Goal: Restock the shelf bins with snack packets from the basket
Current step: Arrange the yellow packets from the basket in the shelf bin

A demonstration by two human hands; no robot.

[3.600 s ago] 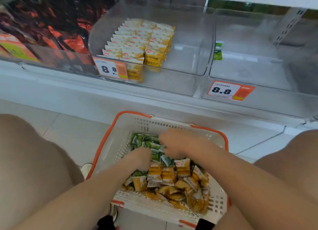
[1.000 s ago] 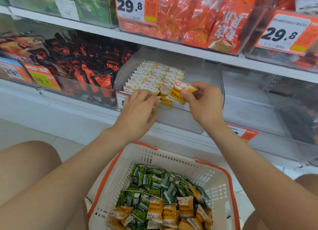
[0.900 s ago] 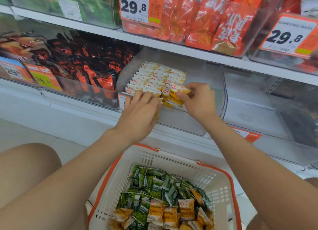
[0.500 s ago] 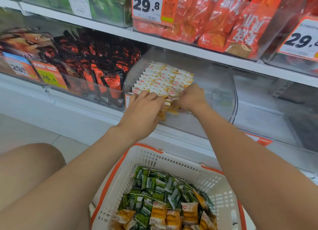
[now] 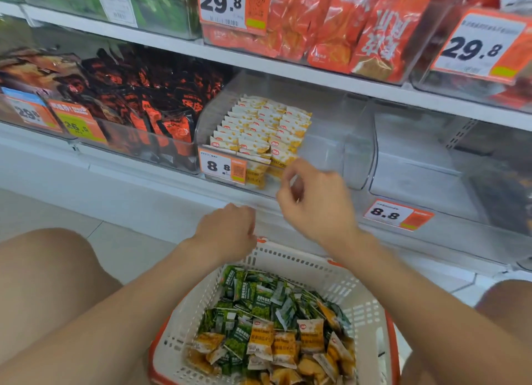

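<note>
1. The left hand [image 5: 227, 232] hangs below the clear bin [image 5: 339, 131], back toward the camera. Its fingers are loosely curled downward, the tips are hidden behind the knuckles, and no packet shows in it.
2. The right hand [image 5: 316, 203] is raised higher, just in front of the clear bin's front wall and below its right-hand row. Its thumb and forefinger are close together, the other fingers are loosely bent, and it holds nothing. Its fingertips are blurred.
3. The yellow packets [image 5: 259, 128] stand on edge in neat rows in the left half of the clear bin, behind its 8.8 price tag [image 5: 223, 166].
4. The basket [image 5: 288, 256] sits below the clear bin, under both forearms, with green packets [image 5: 253, 298] heaped at its far side and loose yellow basket packets [image 5: 285, 344] at its near side.
5. Half a second ago both hands were at the front of the clear bin, fingers on the foremost packets. Now both have come out of it and dropped lower, the left one further.
6. The yellow packet that the right hand pinched a second ago is no longer in that hand.
</note>
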